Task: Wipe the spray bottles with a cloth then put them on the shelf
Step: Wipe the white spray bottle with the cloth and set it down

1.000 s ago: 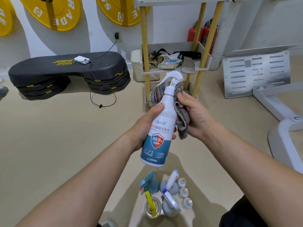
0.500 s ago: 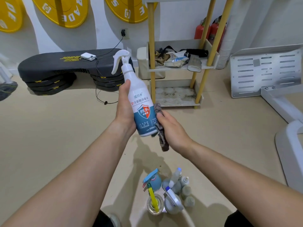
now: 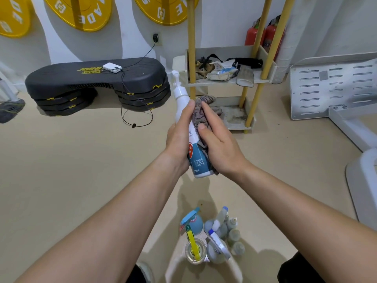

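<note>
My left hand [image 3: 179, 137] grips a white spray bottle [image 3: 199, 160] with a teal label, held upright in the middle of the view with its nozzle pointing left. My right hand [image 3: 219, 146] presses a grey-brown cloth [image 3: 201, 115] flat against the bottle's right side, from the neck down to the base. The shelf [image 3: 230, 81] with yellow posts stands behind the hands. Its middle tier holds clutter and its bottom tier is stained. Several more spray bottles [image 3: 210, 235] stand grouped on the floor near my feet.
A black stacked step platform [image 3: 98, 82] with a white power bank and cable lies to the left. Yellow weight plates [image 3: 81, 11] hang on the wall. Two red fire extinguishers [image 3: 263, 33] stand behind the shelf. A white perforated metal frame [image 3: 334, 88] sits at right on the beige floor.
The bottle has come back to the centre and lower. My right hand slid the cloth from the bottle's base up along its side to the neck.
</note>
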Available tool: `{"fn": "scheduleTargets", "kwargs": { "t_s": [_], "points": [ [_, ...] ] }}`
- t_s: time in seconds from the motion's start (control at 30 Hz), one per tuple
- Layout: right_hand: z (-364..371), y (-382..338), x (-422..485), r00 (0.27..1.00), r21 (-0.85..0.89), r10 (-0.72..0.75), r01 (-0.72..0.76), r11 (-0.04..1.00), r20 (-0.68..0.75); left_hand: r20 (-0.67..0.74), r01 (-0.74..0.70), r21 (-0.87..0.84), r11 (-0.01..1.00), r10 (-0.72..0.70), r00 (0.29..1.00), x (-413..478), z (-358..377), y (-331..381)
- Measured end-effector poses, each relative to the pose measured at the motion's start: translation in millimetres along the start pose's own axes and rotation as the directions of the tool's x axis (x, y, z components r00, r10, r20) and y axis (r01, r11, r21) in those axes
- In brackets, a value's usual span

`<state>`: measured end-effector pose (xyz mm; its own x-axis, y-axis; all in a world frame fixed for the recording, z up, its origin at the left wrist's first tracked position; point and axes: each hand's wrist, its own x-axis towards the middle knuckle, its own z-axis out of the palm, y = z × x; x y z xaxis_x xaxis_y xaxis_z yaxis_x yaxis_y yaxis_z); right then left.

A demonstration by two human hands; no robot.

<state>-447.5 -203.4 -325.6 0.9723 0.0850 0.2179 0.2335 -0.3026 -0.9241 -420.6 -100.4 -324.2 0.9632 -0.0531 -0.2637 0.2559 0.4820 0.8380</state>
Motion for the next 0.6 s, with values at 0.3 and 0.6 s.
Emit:
{"fn": "scheduleTargets", "kwargs": {
  "t_s": [0.3, 0.6],
  "points": [
    [-3, 5, -4, 0.985, 0.205, 0.171, -0.169, 0.964, 0.010, -0.191, -0.066, -0.208, 0.976, 0.026, 0.981, 9, -9, 14],
    [15, -3, -2, 0.803, 0.661, 0.594, -0.471, 0.584, 0.047, -0.451, -0.244, -0.079, 0.967, 0.183, 0.873, 10, -7, 24]
  ]
}}
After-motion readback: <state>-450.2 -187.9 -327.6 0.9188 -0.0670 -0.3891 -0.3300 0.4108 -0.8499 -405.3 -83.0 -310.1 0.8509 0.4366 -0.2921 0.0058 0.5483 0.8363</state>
